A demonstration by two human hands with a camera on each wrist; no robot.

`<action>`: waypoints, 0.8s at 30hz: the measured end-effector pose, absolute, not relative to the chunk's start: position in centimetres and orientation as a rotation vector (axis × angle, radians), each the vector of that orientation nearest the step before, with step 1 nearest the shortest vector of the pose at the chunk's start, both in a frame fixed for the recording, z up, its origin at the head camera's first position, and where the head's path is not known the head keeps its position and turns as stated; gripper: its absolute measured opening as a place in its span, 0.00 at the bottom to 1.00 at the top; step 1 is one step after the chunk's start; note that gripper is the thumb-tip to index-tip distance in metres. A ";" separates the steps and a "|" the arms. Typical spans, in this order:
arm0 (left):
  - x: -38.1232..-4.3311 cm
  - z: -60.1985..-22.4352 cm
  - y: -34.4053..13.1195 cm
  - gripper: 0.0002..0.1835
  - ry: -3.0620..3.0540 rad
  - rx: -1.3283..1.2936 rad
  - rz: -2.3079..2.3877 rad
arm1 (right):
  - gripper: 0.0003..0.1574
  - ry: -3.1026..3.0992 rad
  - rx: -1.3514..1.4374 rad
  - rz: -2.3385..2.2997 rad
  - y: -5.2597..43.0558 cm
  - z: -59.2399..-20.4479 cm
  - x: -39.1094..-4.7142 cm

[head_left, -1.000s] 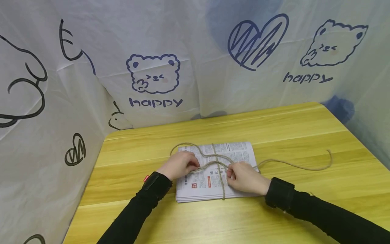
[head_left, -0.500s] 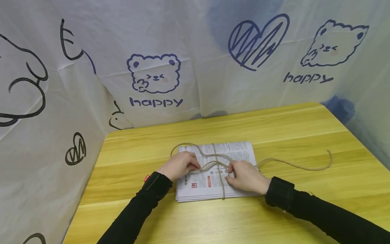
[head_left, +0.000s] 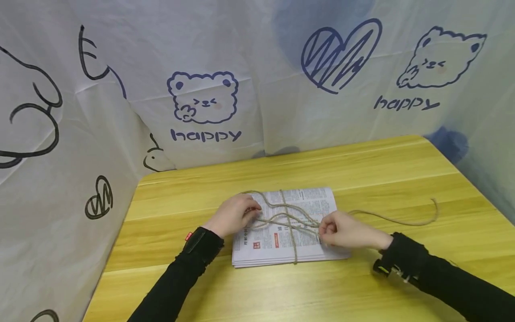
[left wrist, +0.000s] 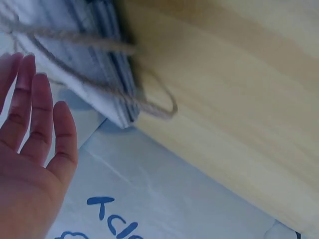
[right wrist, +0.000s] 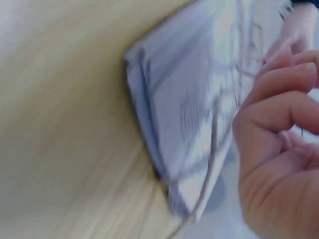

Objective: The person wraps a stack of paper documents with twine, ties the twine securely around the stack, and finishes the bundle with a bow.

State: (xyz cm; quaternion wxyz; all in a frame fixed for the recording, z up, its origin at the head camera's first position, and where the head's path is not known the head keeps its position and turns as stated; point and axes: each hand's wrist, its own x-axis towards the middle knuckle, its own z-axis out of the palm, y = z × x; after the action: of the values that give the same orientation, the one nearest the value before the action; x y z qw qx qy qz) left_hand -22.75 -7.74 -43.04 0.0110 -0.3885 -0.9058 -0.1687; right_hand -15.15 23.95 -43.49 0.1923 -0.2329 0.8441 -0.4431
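Observation:
A stack of folded newspapers (head_left: 265, 250) lies on the table, with twine (head_left: 293, 243) running across it and crossing over its top. My right hand (head_left: 342, 229) is at the stack's right side, thumb and curled fingers pinching twine strands; the right wrist view shows this curled hand (right wrist: 279, 139), its pinch partly hidden. At the left edge of the stack my left hand (head_left: 231, 214) hovers by the strands. Its visible fingers look nearly straight and slightly spread in the left wrist view, beside the twine loop (left wrist: 159, 112); its thumb is out of that view.
A loose twine tail (head_left: 394, 219) curves over the wooden table (head_left: 193, 286) on the right. Pale cloth (head_left: 273, 112) printed with bears and hearts hangs behind and along both sides.
My right hand has moved right, drawing a strand across the stack. The left hand has shifted slightly up and left, its fingers lifting. Several strands now cross near the middle.

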 end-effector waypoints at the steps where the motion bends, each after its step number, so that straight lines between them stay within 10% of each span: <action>1: -22.7 -42.8 -7.7 0.07 -2.823 -1.193 -0.529 | 0.05 2.317 -0.630 -1.292 24.6 -43.2 -15.2; 24: -20.4 -42.8 0.3 0.08 -2.713 -1.452 -0.496 | 0.17 1.502 -0.729 -2.092 29.1 -39.7 -16.8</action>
State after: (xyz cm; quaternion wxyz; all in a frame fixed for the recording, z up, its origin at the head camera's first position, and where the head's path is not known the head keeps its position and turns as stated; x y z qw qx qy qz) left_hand -20.40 0.31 -42.77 0.0123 -0.4659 -0.8703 -0.1591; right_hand -16.77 29.09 -39.68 0.2303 -0.2651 0.5461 -0.7605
